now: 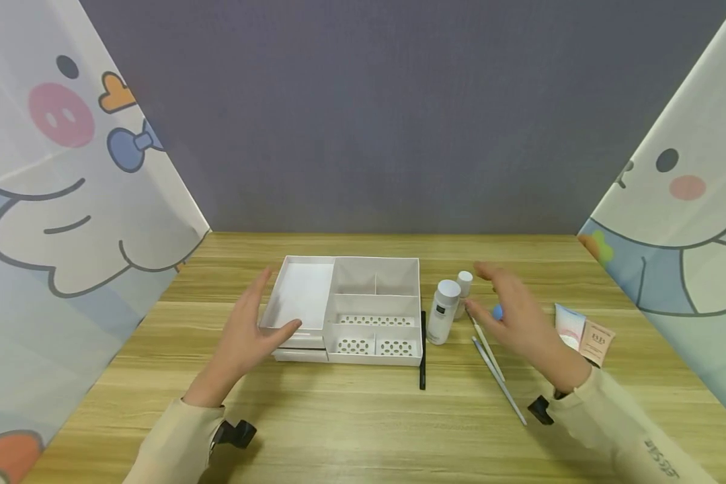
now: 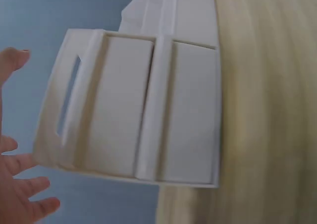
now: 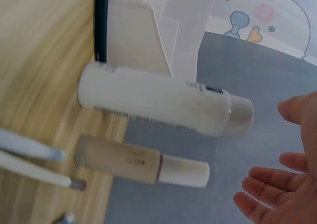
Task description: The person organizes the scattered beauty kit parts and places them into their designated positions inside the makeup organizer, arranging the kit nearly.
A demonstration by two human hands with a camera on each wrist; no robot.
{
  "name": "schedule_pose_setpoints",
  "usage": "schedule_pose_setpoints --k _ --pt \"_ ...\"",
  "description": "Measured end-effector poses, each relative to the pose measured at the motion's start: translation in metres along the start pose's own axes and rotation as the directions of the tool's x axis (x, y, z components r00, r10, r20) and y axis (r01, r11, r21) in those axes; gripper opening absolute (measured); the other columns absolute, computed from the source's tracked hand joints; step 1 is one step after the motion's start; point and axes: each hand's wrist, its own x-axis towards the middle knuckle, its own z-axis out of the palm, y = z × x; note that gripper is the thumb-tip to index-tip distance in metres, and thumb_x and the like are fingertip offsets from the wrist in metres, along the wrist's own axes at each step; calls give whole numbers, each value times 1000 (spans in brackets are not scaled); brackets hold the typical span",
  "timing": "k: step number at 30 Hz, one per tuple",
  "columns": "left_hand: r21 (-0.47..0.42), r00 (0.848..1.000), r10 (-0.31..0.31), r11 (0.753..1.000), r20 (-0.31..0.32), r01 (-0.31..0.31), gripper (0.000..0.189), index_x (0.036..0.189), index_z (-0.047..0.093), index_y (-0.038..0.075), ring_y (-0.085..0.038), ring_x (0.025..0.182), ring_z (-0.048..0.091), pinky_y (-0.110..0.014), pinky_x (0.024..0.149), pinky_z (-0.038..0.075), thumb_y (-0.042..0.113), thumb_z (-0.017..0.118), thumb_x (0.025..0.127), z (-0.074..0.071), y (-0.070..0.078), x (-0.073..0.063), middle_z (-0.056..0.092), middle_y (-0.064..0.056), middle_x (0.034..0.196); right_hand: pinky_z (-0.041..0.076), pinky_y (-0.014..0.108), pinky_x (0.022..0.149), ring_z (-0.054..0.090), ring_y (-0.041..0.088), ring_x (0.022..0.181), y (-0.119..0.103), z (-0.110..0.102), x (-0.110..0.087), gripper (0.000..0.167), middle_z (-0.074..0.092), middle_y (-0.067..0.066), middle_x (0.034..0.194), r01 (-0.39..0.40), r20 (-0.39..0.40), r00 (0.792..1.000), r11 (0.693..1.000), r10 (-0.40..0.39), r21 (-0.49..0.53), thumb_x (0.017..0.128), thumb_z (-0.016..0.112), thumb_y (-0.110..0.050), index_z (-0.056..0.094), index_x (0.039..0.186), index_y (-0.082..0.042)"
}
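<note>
A white desk organizer with several compartments stands on the wooden table; two drawer fronts show in the left wrist view. My left hand hovers by its left side, thumb spread from the fingers, holding nothing. To the right of the organizer, a white bottle with a white cap stands upright. Just behind it is a smaller beige bottle with a white cap. My right hand is held to the right of both bottles, fingers apart and nothing in its grasp.
A black pencil-like stick lies along the organizer's right side. Two slim brushes lie before the right hand, which partly hides a small blue object. Farther right are a white tube and a beige packet. A grey panel stands behind.
</note>
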Motion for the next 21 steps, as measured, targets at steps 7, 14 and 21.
schedule_pose_setpoints --k 7,14,21 --pt "-110 999 7 994 -45 -12 85 150 32 -5 -46 138 32 -65 107 28 17 79 83 6 -18 -9 36 -26 153 49 56 86 56 42 111 1 19 -1 56 59 27 121 27 2 1000 998 -27 51 86 75 -4 47 133 11" --pt "-222 996 18 974 -88 -37 70 143 41 -9 -44 133 39 -64 102 35 4 75 83 11 -31 -17 44 -29 145 52 46 79 59 34 107 1 29 -2 54 61 21 119 6 6 1000 995 -7 102 89 73 -5 47 134 10" --pt "-258 992 21 965 -124 -53 53 131 55 -3 -36 127 48 -53 100 41 -3 75 82 14 -38 -20 55 -24 137 54 46 75 61 30 102 2 37 0 45 63 17 115 -12 -15 1000 985 15 174 90 71 0 51 129 7"
